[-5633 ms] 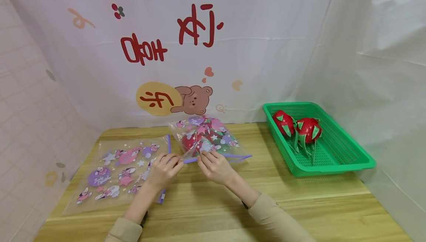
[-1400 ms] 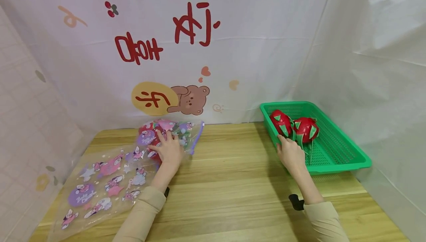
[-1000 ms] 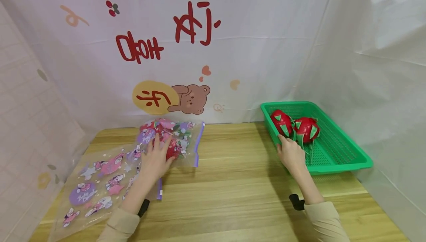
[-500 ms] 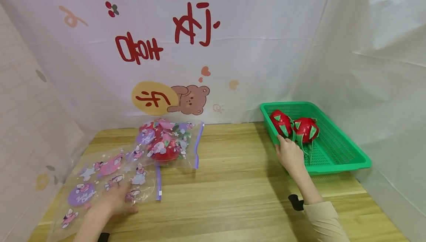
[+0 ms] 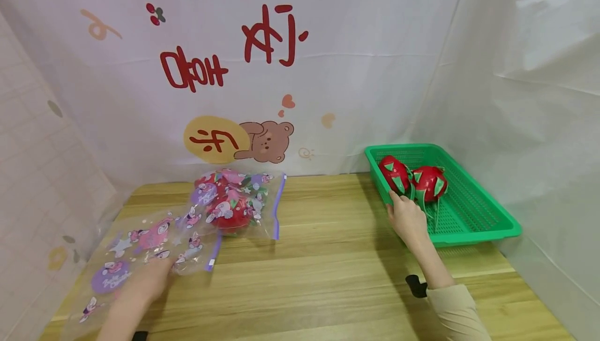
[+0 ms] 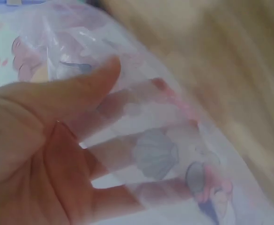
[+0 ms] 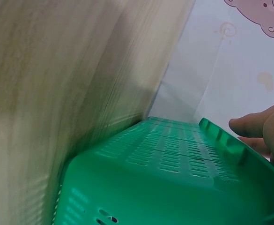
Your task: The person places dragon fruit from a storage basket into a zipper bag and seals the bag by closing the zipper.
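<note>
My left hand [image 5: 152, 278] pinches the near edge of a clear zip bag [image 5: 110, 281] printed with pink and purple cartoons. In the left wrist view my thumb [image 6: 87, 86] lies over the thin film, with the other fingers visible through it. Behind, a second zip bag [image 5: 267, 216] holds red and green dragon fruit pieces [image 5: 229, 216] and overlaps the first bag's corner. On the right, my right hand [image 5: 408, 221] rests on the left rim of the green basket [image 5: 487, 237], its thumb extended in the right wrist view. Two red dragon fruits [image 5: 394, 174] with green scales lie inside.
The wooden table [image 5: 304, 289] spreads between the bags and the basket. A white printed cloth [image 5: 356, 70] hangs right behind the table's back edge, and white sheets [image 5: 529, 138] close off both sides.
Earlier both hands worked at the filled bag's zip; it then shifted left and turned. My left hand has left it for the flat bag, whose zip end has pulled leftward. My right hand stays at the basket.
</note>
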The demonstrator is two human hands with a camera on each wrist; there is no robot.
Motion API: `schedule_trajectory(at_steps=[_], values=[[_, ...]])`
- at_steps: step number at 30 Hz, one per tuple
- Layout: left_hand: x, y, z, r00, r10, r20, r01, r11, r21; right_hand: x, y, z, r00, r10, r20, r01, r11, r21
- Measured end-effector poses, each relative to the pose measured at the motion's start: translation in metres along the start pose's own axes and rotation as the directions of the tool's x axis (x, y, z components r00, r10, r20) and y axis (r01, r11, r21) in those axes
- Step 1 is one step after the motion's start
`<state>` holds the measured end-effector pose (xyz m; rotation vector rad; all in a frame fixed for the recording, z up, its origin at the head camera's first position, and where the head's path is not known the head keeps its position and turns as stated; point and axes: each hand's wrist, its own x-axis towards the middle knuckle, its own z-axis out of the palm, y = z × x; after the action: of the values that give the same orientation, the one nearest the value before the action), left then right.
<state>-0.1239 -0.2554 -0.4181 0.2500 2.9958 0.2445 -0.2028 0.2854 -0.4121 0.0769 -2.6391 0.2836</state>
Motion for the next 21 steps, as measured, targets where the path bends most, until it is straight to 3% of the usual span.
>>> schedule_trajectory(at_steps=[4, 8, 10, 13, 14, 15, 16, 18, 21], values=[[-0.007, -0.002, -0.018, 0.993, 0.009, -0.115, -0.007, 1.0, 0.019, 0.0, 0.0, 0.001, 1.0, 0.0, 0.003, 0.0, 1.0, -0.009], [-0.016, 0.0, -0.04, 0.984, -0.077, -0.16, 0.08, 0.997, 0.012, -0.001, 0.0, 0.001, 1.0, 0.0, 0.002, 0.0, 1.0, -0.012], [-0.021, 0.003, -0.05, 0.968, -0.114, -0.224, 0.122, 0.992, 0.022, -0.001, 0.0, 0.002, 1.0, -0.004, -0.002, 0.004, 1.0, -0.01], [-0.028, 0.011, -0.062, 0.915, -0.138, -0.379, 0.164, 0.986, 0.035, -0.001, -0.001, 0.002, 1.0, -0.006, -0.012, 0.005, 1.0, -0.008], [-0.029, 0.013, -0.065, 0.888, -0.137, -0.438, 0.171, 0.985, 0.038, -0.001, -0.001, 0.002, 1.0, -0.007, -0.013, 0.007, 1.0, -0.009], [-0.031, 0.017, -0.068, 0.852, -0.131, -0.507, 0.173, 0.984, 0.036, -0.001, -0.001, 0.002, 1.0, -0.007, -0.012, 0.007, 1.0, -0.011], [-0.032, 0.02, -0.07, 0.805, -0.11, -0.582, 0.164, 0.986, 0.041, -0.001, 0.0, 0.002, 1.0, -0.006, -0.011, 0.005, 1.0, -0.013], [-0.031, 0.027, -0.074, 0.688, -0.039, -0.725, 0.129, 0.989, 0.069, 0.0, 0.0, 0.003, 1.0, -0.007, -0.01, 0.007, 1.0, -0.021], [-0.029, 0.038, -0.08, 0.481, 0.076, -0.873, 0.065, 0.99, 0.121, -0.001, 0.0, 0.003, 1.0, -0.013, -0.016, 0.013, 1.0, -0.026]])
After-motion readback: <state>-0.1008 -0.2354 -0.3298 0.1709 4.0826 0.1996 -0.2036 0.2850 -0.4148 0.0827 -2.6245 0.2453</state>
